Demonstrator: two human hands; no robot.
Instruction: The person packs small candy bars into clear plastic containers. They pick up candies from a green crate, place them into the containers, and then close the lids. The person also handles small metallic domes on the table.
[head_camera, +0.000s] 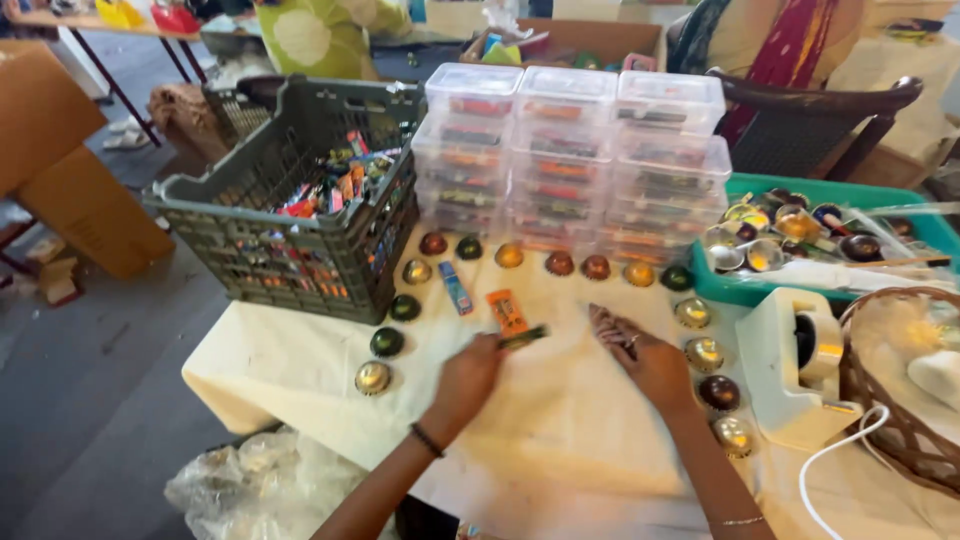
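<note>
The left hand (468, 378) has its fingers pinched on a small dark packet (524, 337), held just above the cloth-covered counter (560, 440), near an orange packet (507, 312) and a blue one (455, 287). The right hand (645, 360) rests flat on the cloth, fingers together and holding nothing. I'd keep that pinch light and low so nothing knocks the ring of shiny round cups (387, 342). The grey crate (300, 250) is full of mixed packets, the stacked clear boxes (570, 160) hold sorted ones, and the green tray (740, 290) has more cups.
</note>
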